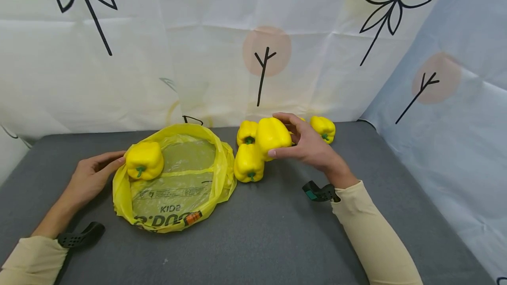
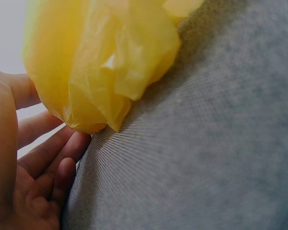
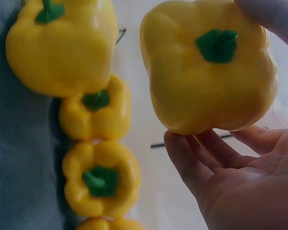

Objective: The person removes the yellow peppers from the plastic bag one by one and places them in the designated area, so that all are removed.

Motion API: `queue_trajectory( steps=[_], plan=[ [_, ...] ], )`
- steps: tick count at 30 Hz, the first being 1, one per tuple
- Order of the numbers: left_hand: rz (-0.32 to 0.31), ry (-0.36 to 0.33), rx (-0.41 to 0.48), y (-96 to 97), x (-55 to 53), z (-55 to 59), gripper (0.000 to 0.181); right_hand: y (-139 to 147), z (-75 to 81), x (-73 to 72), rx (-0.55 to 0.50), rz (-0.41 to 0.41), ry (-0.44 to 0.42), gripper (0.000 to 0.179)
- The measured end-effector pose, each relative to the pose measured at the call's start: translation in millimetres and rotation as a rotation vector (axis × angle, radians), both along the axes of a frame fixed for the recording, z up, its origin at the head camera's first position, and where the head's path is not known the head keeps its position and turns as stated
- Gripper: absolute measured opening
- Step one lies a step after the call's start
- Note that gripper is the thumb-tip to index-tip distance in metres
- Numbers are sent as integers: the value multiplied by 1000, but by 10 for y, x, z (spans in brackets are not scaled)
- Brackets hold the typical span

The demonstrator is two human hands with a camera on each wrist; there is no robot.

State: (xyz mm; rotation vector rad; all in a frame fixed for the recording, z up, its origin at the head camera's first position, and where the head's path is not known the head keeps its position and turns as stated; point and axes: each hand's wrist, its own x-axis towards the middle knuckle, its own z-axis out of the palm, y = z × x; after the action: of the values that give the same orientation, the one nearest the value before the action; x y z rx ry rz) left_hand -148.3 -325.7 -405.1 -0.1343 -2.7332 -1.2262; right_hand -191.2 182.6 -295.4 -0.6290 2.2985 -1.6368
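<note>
My right hand (image 1: 305, 144) grips a yellow bell pepper (image 1: 272, 139) between thumb and fingers, above the gray surface. The right wrist view shows the green stem of this held bell pepper (image 3: 216, 45) facing the camera. Two more bell peppers (image 1: 248, 164) sit just left of it. At the left lies an open yellow plastic bag (image 1: 225, 175), its rim spread in a ring. Inside its left edge rests one bell pepper (image 1: 145, 160). My left hand (image 1: 93, 173) holds the bag's left rim beside that pepper; the left wrist view has its fingers against the crinkled plastic.
Another bell pepper (image 1: 322, 128) stands near the back edge of the gray table (image 1: 285, 241), right of the right hand. A patterned white cloth (image 1: 214, 69) hangs behind the table, and a bluish one (image 1: 447, 144) along the right side.
</note>
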Motion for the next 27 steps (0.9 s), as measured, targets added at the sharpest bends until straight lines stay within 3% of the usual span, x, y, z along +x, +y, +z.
queue_trajectory(
  steps=[9, 27],
  plan=[
    [4, 9, -11, -11, 4, 7, 49, 154, -54, -115, -33, 22, -68, 89],
    [23, -10, -19, -1, 6, -8, 51, 234, -65, -142, -46, -7, -65, 85]
  ],
)
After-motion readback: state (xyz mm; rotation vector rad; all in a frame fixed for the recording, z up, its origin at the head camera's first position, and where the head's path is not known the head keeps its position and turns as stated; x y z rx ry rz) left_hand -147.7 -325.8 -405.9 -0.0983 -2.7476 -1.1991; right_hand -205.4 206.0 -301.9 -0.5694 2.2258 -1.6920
